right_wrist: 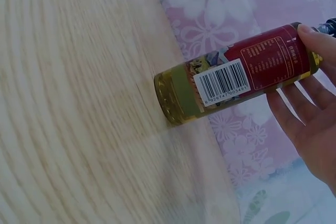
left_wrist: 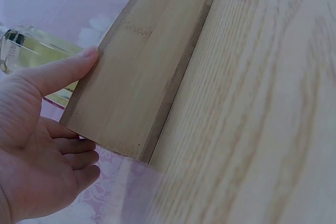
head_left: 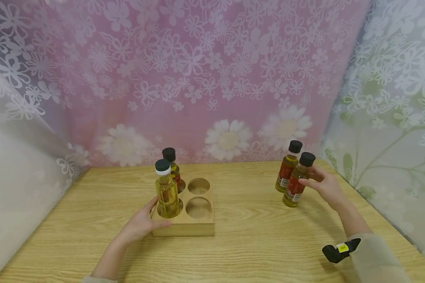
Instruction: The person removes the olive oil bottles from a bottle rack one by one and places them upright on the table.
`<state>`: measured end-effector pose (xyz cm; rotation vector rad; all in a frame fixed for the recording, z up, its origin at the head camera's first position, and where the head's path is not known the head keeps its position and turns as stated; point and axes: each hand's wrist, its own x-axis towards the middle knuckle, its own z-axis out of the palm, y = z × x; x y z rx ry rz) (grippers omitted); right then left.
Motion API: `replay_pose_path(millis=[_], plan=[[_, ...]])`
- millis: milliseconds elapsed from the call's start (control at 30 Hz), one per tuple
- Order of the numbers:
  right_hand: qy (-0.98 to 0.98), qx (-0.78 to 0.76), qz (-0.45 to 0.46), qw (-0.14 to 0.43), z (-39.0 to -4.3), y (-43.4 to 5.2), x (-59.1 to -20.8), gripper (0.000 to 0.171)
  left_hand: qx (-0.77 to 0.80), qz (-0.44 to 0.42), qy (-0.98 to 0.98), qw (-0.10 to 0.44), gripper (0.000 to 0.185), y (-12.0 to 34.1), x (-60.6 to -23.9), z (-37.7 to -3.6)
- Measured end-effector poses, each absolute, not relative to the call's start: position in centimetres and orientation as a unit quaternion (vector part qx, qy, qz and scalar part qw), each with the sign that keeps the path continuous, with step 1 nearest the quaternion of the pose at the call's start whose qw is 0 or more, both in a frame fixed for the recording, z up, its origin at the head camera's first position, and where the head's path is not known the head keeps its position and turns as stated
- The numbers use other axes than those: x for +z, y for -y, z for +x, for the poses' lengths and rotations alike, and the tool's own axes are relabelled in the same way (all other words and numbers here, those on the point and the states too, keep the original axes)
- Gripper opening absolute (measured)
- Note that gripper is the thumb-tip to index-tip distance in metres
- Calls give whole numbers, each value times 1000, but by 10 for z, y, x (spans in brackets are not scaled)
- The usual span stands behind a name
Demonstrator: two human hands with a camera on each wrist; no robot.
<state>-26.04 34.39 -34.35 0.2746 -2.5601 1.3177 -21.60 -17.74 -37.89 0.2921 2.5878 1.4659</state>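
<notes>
Bottle [head_left: 295, 187] (red-labelled) in right hand [head_left: 326, 187]

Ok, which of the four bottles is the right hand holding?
The nearer bottle of the pair outside the wooden holder; the right hand grips it, its twin stands behind, the others stand in the holder.

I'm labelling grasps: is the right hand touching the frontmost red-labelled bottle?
Touching: the right wrist view shows the right hand gripping the red-labelled bottle, its thumb and fingers on opposite sides.
</notes>
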Motion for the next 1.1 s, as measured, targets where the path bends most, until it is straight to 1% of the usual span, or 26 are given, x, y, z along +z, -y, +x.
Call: replay_pose_path(millis=[133, 233, 433, 667, 933, 1033, 1100], plan=[[875, 460, 105, 106, -259, -348, -342, 61, 486, 98, -865, 75, 104, 177, -379, -216], [872, 466, 115, 101, -259, -350, -343, 61, 485, 98, -866, 74, 105, 177, -380, -217], [855, 484, 146, 114, -258, -350, -345, 53, 479, 95, -870, 71, 107, 178, -382, -218], [843, 503, 148, 124, -245, -357, -345, 55, 479, 98, -869, 74, 106, 179, -381, -217], [807, 548, 186, 117, -226, -365, -336, 42, 478, 101, -870, 69, 106, 179, -381, -217], [819, 532, 186, 107, -221, -357, -329, 38, 480, 102, -868, 69, 105, 179, -381, -217], [835, 511, 182, 95, -219, -347, -324, 39, 480, 103, -868, 68, 105, 179, -381, -217]])
